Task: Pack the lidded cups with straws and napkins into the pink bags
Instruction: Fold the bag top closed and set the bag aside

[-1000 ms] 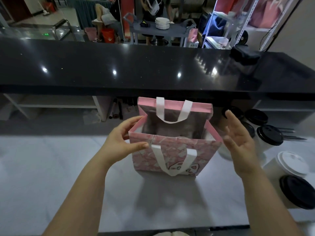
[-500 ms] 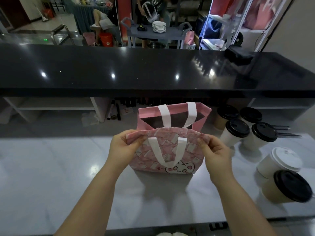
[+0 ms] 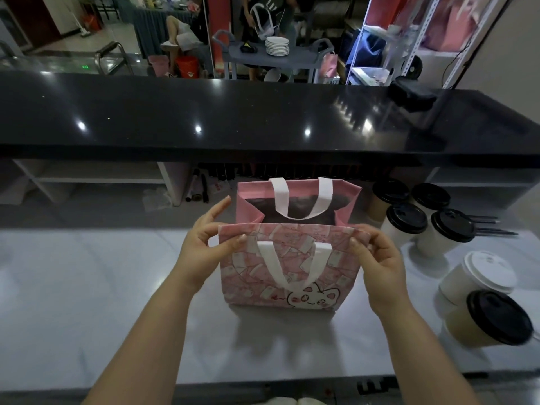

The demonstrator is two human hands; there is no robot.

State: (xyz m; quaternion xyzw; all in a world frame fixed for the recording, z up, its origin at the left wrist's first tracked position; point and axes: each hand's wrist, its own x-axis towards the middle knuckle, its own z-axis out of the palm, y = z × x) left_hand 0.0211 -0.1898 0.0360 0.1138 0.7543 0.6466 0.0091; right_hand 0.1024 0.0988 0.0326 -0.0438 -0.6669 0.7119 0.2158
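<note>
Pinching the left corner of the near rim of the pink bag (image 3: 292, 270) with the left hand (image 3: 201, 252) — thumb on the printed front, other fingers behind the rim, index finger stretched upward. Standing upright on its base at the middle of the pale grey counter (image 3: 87, 287), with the mouth open to the top, the long axis running left to right and the cat drawing turned toward the person. With the near white handle hanging flat over the front wall, the far one drooping inside the far wall. Gripping the right corner of the same rim with the right hand (image 3: 380, 258), thumb in front and curled fingers behind. Just beside the bag on the right, in a close group, four black-lidded cups (image 3: 407, 219); behind them thin dark straws (image 3: 493, 230) lying flat, pointing to the right. Nearer and further right, close together, a white-lidded cup (image 3: 488, 271) and a dark-lidded cup (image 3: 496, 317) — both apart from the bag. Beyond all, across the whole width, a glossy black upper counter (image 3: 233, 112).
</note>
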